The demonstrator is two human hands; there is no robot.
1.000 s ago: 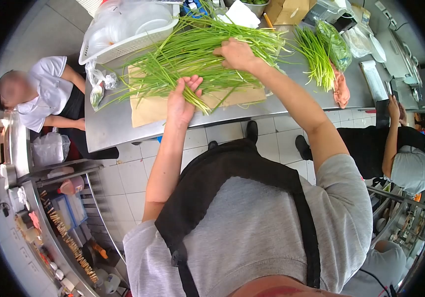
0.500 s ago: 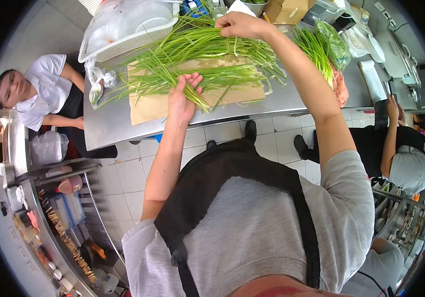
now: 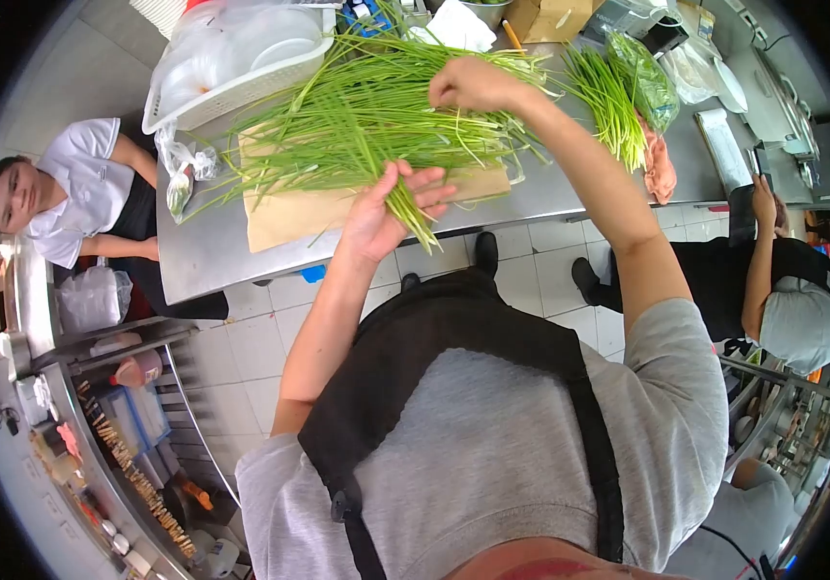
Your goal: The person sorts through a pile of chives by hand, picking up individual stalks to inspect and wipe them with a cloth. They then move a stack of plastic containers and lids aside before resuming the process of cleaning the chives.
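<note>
A bunch of long green chives [image 3: 417, 224] lies across the palm of my left hand [image 3: 381, 208], held under the thumb with the other fingers partly spread. Its pale ends point toward me, past the table edge. Above the big loose pile of chives [image 3: 386, 97], my right hand [image 3: 473, 85] is closed with its fingertips pinched. Whatever is between those fingertips, if anything, is too small to make out. Under the pile lies a sheet of brown paper [image 3: 284, 222], partly covered by the stalks.
A white plastic basket [image 3: 241, 95] with clear bags stands at the back left of the steel table [image 3: 204, 253]. More chives [image 3: 613, 106] and a bagged green bundle [image 3: 645, 82] lie to the right. One person [image 3: 86, 193] is at the left, another [image 3: 792, 290] at the right.
My left hand has moved right and slightly toward me, with the bunch in it. My right hand has come down a little from the far side of the pile.
</note>
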